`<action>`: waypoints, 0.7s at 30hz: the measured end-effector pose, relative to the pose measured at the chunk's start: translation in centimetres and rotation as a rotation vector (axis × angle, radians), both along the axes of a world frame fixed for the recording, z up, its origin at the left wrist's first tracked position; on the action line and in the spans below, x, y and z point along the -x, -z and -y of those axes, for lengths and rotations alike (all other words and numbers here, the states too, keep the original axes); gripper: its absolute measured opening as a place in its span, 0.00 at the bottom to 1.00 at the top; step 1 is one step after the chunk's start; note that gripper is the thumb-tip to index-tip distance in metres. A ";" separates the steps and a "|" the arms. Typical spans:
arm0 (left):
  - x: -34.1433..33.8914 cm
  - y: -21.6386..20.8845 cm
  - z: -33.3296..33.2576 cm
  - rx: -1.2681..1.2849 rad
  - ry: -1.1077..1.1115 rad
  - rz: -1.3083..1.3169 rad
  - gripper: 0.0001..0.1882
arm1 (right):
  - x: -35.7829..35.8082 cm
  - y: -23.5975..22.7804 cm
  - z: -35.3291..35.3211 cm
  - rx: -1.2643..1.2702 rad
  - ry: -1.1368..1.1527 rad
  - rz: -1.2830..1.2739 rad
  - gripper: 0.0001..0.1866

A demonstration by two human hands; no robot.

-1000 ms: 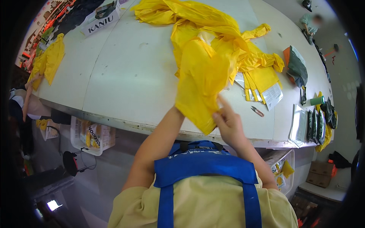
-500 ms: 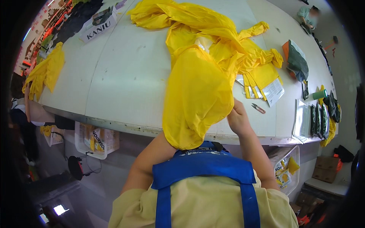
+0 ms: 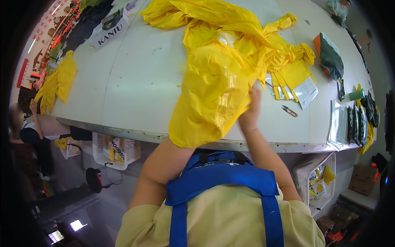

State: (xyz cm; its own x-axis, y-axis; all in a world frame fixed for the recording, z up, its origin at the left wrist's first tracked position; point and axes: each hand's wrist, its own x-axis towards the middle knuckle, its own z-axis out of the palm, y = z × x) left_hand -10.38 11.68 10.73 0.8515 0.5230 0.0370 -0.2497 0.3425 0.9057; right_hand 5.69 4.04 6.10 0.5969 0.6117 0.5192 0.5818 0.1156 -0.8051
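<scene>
Right fingers (image 3: 254, 99) border yellow garment (image 3: 205, 88); left are covered.

Both forearms (image 3: 267, 154) extend forward, right hand (image 3: 251, 110) blurred, left hand hidden.

Dark capitals stand on a white box (image 3: 108, 32) (the crated packets (image 3: 117, 149) carry lettering too).

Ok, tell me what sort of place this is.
Most likely a garment workshop: a glossy yellow garment lies bunched across a large pale worktable, with small snips lying nearby.
</scene>
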 end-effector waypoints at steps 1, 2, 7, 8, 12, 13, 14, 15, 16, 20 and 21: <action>0.0 0.0 -0.9 -0.159 0.026 -0.049 0.33 | -2.3 -0.8 1.2 -0.045 -0.003 0.022 0.17; 0.1 0.3 -1.2 -0.419 0.077 -0.139 0.33 | -3.8 -3.0 3.0 -0.031 -0.022 0.002 0.14; 4.8 8.3 4.4 -0.768 0.258 -0.564 0.35 | -11.0 1.3 14.8 0.525 -0.100 0.075 0.14; 5.8 10.0 4.5 -0.487 0.233 -0.642 0.36 | -11.2 2.5 16.7 0.551 -0.077 0.001 0.14; 8.1 14.4 4.1 -0.842 -0.565 -0.804 0.35 | -9.7 4.8 18.8 0.262 0.063 -0.550 0.13; 7.5 13.8 3.7 -1.009 -0.458 -0.772 0.34 | -9.1 5.5 18.7 0.223 0.047 -0.688 0.12; 6.2 13.3 2.9 -1.172 -0.345 -0.733 0.34 | -8.5 6.0 18.5 0.182 0.032 -0.826 0.11; 5.3 12.8 2.1 -1.332 -0.233 -0.694 0.33 | -7.4 4.9 17.2 0.132 0.032 -0.873 0.09; 4.6 13.3 1.3 -1.383 -0.146 -0.713 0.32 | -7.8 4.5 17.0 0.216 -0.005 -0.854 0.09; 4.0 13.1 -0.4 -1.490 0.130 -0.775 0.25 | -13.7 4.7 18.8 0.504 -0.101 -0.388 0.06; 4.2 12.4 -0.9 -1.474 0.189 -0.781 0.24 | -17.0 4.2 19.8 0.687 -0.024 -0.215 0.07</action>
State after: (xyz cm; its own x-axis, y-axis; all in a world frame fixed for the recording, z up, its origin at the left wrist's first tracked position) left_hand -14.58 12.58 -1.65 0.9437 0.3244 -0.0647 0.3266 -0.8829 0.3374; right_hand 22.69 -15.80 1.87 0.6250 0.7721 -0.1151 0.4062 -0.4476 -0.7966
